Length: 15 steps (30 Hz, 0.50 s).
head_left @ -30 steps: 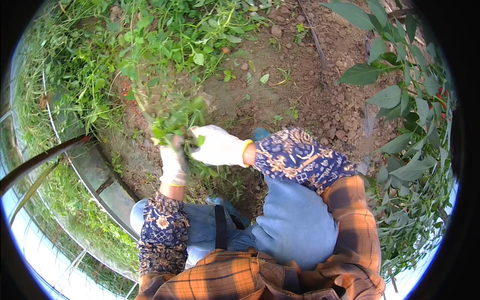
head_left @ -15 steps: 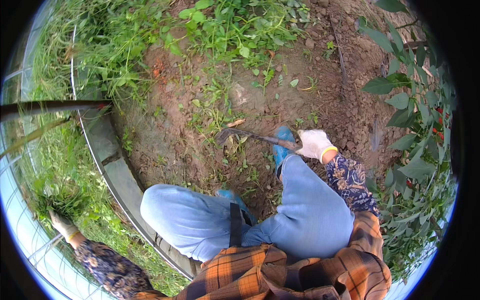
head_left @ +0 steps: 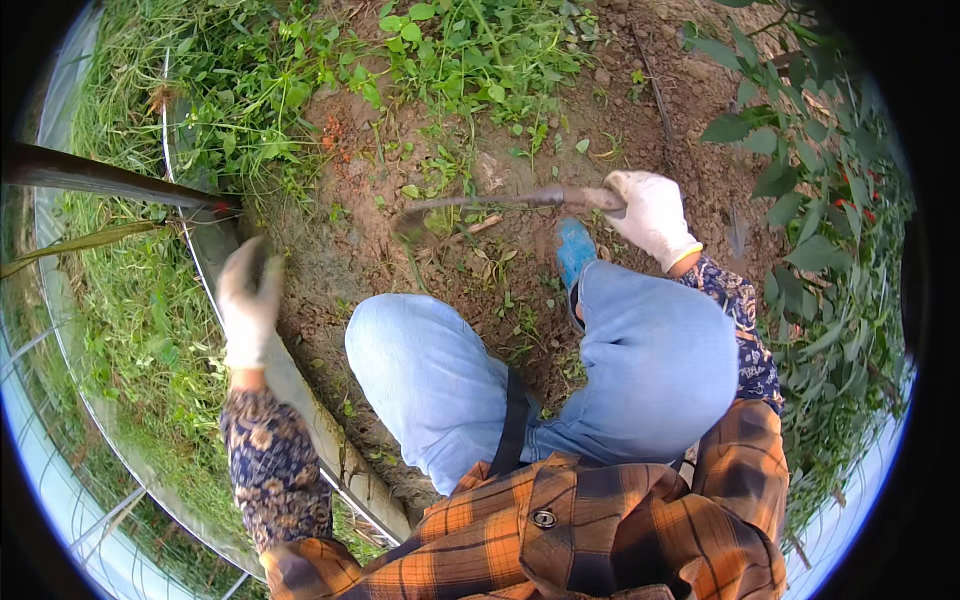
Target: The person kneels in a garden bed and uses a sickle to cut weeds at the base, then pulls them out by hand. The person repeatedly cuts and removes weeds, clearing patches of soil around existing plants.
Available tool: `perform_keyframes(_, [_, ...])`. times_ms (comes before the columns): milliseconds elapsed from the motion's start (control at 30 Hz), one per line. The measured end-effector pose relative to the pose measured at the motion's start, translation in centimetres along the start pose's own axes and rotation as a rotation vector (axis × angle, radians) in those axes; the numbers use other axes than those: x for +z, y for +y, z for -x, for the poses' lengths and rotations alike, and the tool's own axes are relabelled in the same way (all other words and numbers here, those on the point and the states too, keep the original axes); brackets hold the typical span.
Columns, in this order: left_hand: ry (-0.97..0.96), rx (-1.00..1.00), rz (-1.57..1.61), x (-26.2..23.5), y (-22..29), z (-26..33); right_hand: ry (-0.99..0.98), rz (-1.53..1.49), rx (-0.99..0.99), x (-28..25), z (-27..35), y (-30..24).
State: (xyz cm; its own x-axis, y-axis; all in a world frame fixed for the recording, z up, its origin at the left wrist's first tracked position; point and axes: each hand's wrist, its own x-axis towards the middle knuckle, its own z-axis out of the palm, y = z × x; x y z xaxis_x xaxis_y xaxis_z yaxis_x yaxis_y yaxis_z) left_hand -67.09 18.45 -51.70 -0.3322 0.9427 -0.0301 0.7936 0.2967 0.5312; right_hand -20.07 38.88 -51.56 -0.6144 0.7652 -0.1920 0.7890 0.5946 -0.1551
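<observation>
Gripping a sickle (head_left: pixel 545 197) right-handed, gloved hands (head_left: pixel 652 217) apart, soil (head_left: pixel 325 260) between

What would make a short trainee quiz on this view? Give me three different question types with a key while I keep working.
1. True or false: the left hand grips the hand tool.
2. What colour is the visible shoe?
a) red
b) blue
c) white
3. Fill in: the tall plants with large dark-green leaves stand on the person's ___ side.

Key:
1. False; the right hand grips it.
2. b
3. right
</observation>
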Motion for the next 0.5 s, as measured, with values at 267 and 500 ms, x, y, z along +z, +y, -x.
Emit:
perform_keyframes(267, [-0.810, -0.498, -0.137, 16.1, 9.3, -9.8, 0.470, -0.185, 0.195, -5.2, -4.3, 1.1])
perform_keyframes(500, [-0.609, -0.792, -0.292, 30.4, 10.3, -4.4, 0.241, -0.827, 0.575, 1.0, -8.1, 6.4])
